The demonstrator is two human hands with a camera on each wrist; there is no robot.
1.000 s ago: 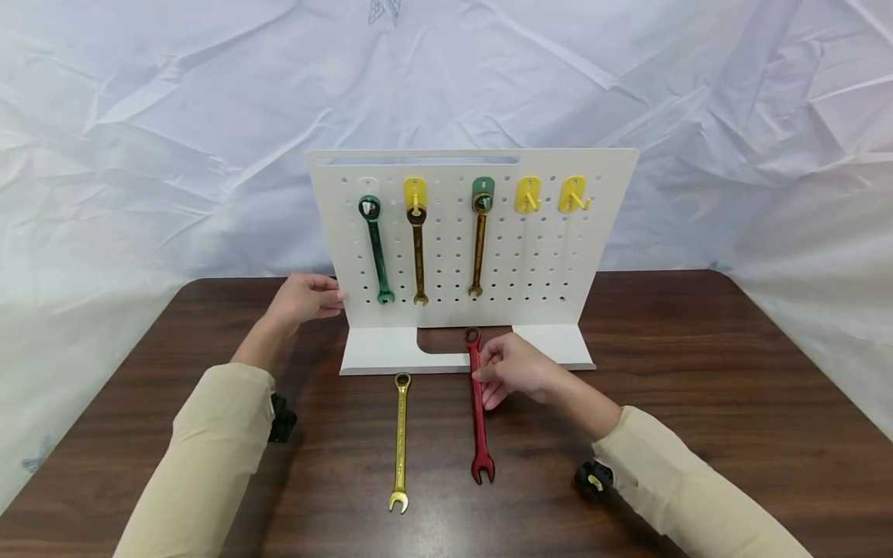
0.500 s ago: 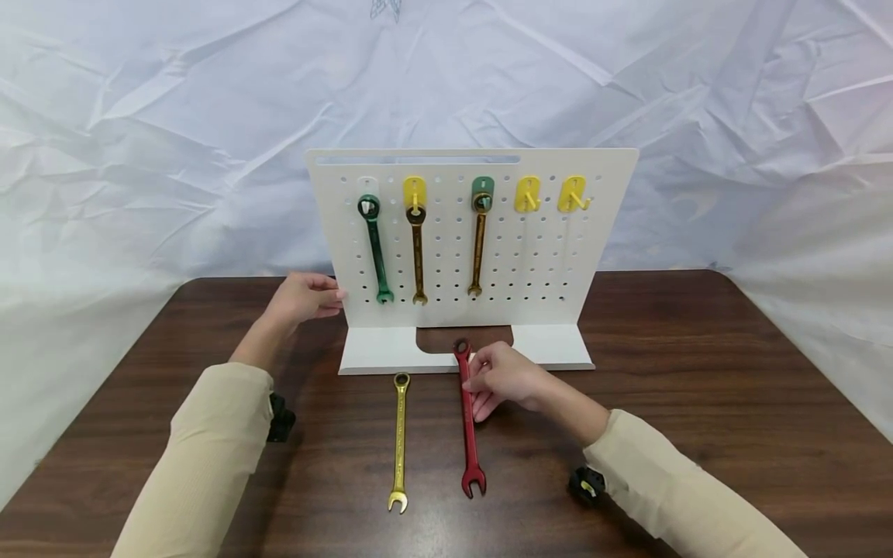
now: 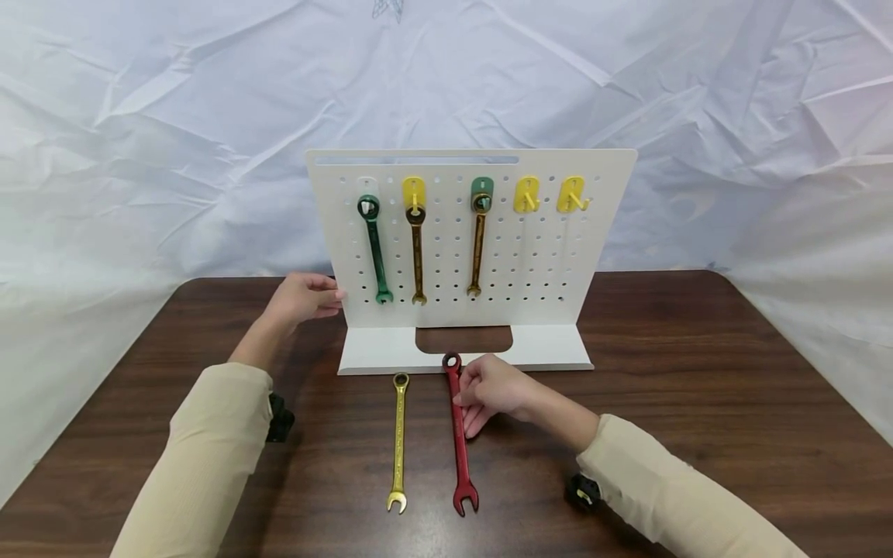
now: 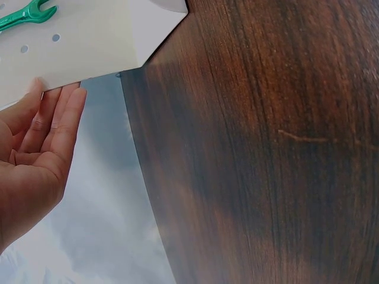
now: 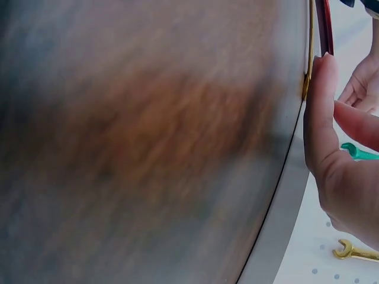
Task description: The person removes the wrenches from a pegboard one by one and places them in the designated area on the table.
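Observation:
My left hand (image 3: 301, 297) pinches the left edge of the white pegboard (image 3: 446, 263); in the left wrist view the thumb lies on its front and the fingers (image 4: 68, 115) go behind the edge. With thumb and fingers my right hand (image 3: 497, 391) holds a red wrench (image 3: 459, 442) by the upper shank. Its ring end reaches the front edge of the board's base and its open jaw points toward me. To the left of it, roughly parallel, a yellow-gold wrench (image 3: 399, 446) lies on the table. In the right wrist view only a part of the red wrench (image 5: 324, 26) shows.
From hooks on the pegboard hang a green wrench (image 3: 377, 252) and two bronze-gold wrenches, one left (image 3: 418, 256) and one right (image 3: 477, 252). Two yellow hooks (image 3: 527, 195) at the right carry nothing. The brown table (image 3: 698, 372) ends at a white cloth (image 3: 174, 155).
My right hand has moved left and toward me with the red wrench, bringing it nearer the yellow-gold one. The left hand stays at the board's edge.

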